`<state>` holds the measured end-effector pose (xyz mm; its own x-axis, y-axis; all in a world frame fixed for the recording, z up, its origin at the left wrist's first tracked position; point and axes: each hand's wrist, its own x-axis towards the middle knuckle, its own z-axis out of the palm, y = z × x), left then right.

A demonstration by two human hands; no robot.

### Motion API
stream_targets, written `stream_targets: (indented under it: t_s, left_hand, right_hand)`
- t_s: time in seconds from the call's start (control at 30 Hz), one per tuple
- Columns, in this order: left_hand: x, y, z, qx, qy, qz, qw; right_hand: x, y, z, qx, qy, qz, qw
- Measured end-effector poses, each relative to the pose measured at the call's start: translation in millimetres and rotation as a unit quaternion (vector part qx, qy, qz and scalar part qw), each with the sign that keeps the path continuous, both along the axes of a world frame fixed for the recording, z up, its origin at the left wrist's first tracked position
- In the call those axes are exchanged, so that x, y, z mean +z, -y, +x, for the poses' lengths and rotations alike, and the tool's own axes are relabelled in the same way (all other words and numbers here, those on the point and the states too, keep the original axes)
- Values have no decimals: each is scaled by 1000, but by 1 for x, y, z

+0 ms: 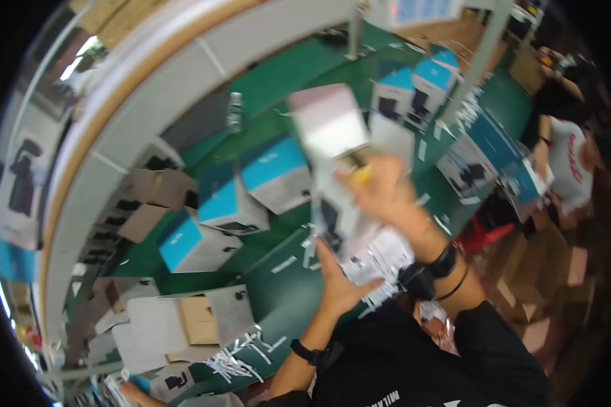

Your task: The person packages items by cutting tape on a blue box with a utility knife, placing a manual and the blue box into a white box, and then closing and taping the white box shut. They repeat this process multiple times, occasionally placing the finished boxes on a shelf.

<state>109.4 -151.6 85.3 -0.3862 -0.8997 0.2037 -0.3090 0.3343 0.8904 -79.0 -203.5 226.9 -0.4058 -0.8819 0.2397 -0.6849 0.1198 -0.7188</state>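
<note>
A white carton [334,227] with a dark product picture stands tilted in front of me, its top flap [329,119] raised. At its near lower end is my left hand [339,279], thumb along one edge and the fingers round the other side, holding it. My right hand [385,193], blurred by motion, is closed at the carton's upper end. Between its fingers shows a small yellow thing [362,174] whose kind I cannot make out. Crumpled clear plastic with print [380,261] lies against the carton, below my right forearm.
Several blue-and-white cartons [275,173] stand on the green table [278,281], with more at the far right. An opened carton [231,315] and white paper strips [234,363] lie at near left. A clear bottle [234,112] stands farther back. A co-worker [569,159] handles a carton at right.
</note>
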Motion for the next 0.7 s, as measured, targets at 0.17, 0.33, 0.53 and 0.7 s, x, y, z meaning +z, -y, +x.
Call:
stream_targets:
  t_s: [0.17, 0.33, 0.53, 0.7]
  left_hand:
    - [-106, -20, 105, 122, -12, 7, 992]
    - [-34, -27, 167, 233, -78, 226, 943]
    - [-26, -41, 165, 283, -67, 213, 933]
    - [5, -78, 205, 267, -25, 194, 944]
  right_hand:
    - [-30, -116, 136, 315, 113, -53, 941]
    - [-104, -172, 73, 240, 336, 151, 898]
    - [-282, -164, -35, -223, -75, 133, 963]
    - [-296, -162, -38, -168, -31, 279, 945]
